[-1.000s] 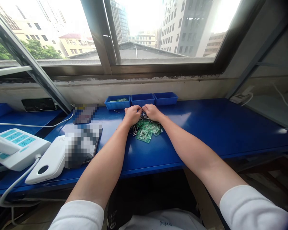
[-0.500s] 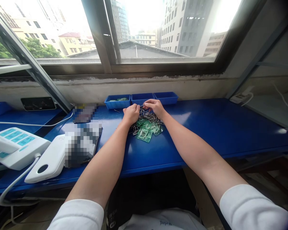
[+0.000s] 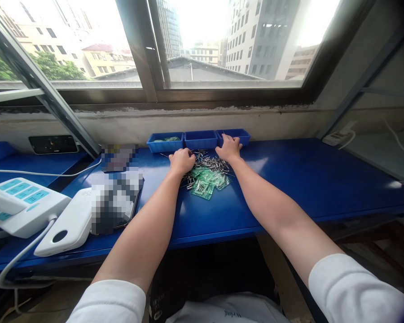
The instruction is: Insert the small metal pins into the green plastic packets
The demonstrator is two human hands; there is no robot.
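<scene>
My left hand [image 3: 182, 161] rests at the left edge of a heap of small metal pins [image 3: 218, 164], its fingers curled closed; what they hold, if anything, is hidden. My right hand [image 3: 229, 149] reaches over the front rim of the right blue bin [image 3: 244, 138], thumb and fingers apart. Several green-tinted plastic bags [image 3: 203, 187] with metal pieces inside lie on the near side of the heap. Beside the right bin stand the middle blue bin [image 3: 200, 143] and the left blue bin [image 3: 164, 146], which has green bags in it.
Left on the blue table [image 3: 289, 188] are a white power strip [image 3: 23, 204], a white power bank [image 3: 65, 224], cables and blurred-out items. A phone [image 3: 53, 144] leans farther back. Metal shelf posts flank the workspace, and a windowed wall stands behind the bins.
My right hand has moved away from my left hand, back and right to the right bin, and its fingers have spread. My left hand has shifted slightly left and down.
</scene>
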